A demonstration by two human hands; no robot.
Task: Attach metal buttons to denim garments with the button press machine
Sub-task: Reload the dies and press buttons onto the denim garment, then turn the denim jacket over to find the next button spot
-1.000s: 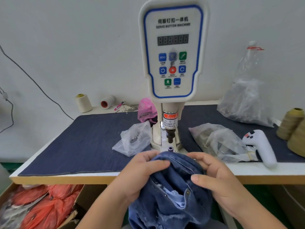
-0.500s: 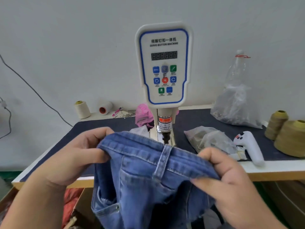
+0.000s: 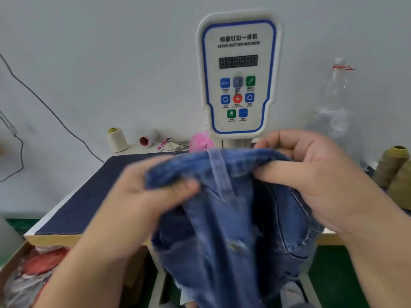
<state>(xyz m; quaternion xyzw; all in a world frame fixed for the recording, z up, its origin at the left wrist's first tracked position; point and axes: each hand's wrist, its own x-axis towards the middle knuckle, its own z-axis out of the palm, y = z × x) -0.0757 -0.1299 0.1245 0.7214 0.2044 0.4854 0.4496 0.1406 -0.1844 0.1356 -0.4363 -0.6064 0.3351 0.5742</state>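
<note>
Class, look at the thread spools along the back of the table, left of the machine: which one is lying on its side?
The white spool with the red core, its open end facing the camera. The cream cone to its left stands upright.

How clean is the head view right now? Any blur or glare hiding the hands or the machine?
Head view: left hand and the denim garment it grips are motion-smeared; right hand is sharper; the button press machine panel reads clearly, without glare; lighting is even; wide-angle bending at the edges.
</note>
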